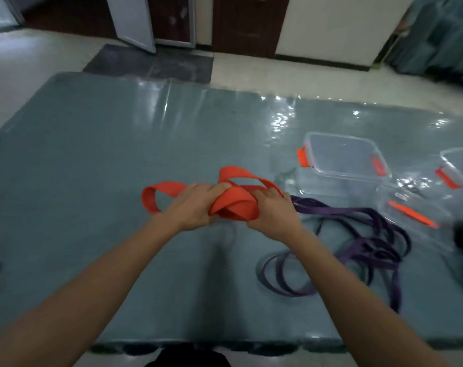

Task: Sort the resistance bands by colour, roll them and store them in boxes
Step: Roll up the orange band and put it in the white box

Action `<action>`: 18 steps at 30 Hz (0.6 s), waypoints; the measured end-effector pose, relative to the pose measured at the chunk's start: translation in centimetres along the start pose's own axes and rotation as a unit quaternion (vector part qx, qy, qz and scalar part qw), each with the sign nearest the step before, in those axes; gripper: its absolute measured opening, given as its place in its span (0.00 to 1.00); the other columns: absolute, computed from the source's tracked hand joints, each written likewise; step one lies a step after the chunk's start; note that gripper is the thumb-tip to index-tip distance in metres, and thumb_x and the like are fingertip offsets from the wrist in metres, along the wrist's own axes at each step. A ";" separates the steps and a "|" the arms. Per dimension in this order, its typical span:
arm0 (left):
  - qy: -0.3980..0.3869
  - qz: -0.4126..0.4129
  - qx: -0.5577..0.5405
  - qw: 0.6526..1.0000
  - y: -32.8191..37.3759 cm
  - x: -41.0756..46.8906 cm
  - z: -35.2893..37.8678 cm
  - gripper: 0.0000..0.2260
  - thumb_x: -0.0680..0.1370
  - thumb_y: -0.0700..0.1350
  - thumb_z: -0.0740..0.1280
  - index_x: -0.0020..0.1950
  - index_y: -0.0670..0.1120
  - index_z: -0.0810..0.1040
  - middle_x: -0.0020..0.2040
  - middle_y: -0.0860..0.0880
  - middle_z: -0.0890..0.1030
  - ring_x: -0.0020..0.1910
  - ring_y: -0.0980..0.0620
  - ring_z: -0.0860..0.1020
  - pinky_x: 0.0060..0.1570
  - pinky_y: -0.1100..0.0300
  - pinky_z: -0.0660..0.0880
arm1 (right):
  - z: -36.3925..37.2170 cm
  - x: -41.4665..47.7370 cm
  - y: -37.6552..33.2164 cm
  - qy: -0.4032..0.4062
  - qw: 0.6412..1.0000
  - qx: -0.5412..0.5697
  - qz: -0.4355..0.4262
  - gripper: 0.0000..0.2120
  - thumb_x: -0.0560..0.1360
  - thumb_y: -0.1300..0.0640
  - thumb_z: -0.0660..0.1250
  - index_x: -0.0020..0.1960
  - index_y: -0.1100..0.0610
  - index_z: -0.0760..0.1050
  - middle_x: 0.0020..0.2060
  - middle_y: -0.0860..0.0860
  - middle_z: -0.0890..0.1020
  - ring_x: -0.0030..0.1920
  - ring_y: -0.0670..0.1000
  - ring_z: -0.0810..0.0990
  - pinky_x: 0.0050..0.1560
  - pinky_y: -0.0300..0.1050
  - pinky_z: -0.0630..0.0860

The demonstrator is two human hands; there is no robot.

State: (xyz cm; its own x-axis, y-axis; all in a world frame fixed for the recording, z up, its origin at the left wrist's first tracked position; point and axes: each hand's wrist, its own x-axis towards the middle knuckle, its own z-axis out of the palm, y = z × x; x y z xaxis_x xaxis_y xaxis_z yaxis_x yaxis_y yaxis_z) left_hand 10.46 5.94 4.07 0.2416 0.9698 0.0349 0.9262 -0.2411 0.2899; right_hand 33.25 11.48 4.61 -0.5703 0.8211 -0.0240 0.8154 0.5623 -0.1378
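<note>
Head view showed the left hand (pixel 195 205) and right hand (pixel 271 215) both clamped on a partly coiled orange resistance band (pixel 234 201) above the grey counter (pixel 92 154); purple bands (pixel 357 250) lay tangled beside clear boxes (pixel 344 157).

Left hand (pixel 195 205) and right hand (pixel 271 213) grip a looped orange band (pixel 234 201).

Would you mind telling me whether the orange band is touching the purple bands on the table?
Cannot tell. In the head view the right hand covers the spot where the orange band nears the purple bands.
</note>
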 end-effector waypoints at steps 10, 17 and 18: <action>0.059 0.165 0.029 0.984 24.2 6.5 -0.6 0.35 0.71 0.51 0.74 0.76 0.49 0.67 0.68 0.47 0.79 0.65 0.44 0.78 0.61 0.46 0.74 | -9.3 -18.7 15.7 0.113 0.985 -0.035 0.129 0.34 0.65 0.43 0.72 0.68 0.52 0.71 0.63 0.51 0.78 0.64 0.56 0.73 0.60 0.56 0.66; 0.050 0.305 0.024 0.951 40.1 12.5 2.6 0.33 0.74 0.56 0.72 0.76 0.50 0.67 0.67 0.49 0.79 0.66 0.45 0.77 0.60 0.47 0.73 | -12.0 -31.7 26.1 0.156 0.951 -0.060 0.259 0.34 0.66 0.40 0.71 0.68 0.52 0.71 0.63 0.51 0.78 0.65 0.57 0.72 0.57 0.56 0.66; 0.045 0.318 0.025 0.947 41.9 13.2 3.4 0.33 0.74 0.56 0.72 0.76 0.51 0.66 0.68 0.50 0.78 0.67 0.46 0.76 0.60 0.47 0.72 | -12.0 -33.2 27.4 0.150 0.947 -0.064 0.276 0.34 0.66 0.41 0.70 0.68 0.51 0.70 0.63 0.51 0.78 0.65 0.57 0.72 0.57 0.56 0.66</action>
State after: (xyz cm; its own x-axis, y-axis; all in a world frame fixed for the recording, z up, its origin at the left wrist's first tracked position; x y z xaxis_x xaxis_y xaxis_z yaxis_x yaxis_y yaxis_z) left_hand 53.48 8.49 13.45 0.7315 0.6266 0.2689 0.6145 -0.7767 0.1381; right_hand 75.71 0.76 13.55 -0.0151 0.9736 0.2276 0.9974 0.0307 -0.0653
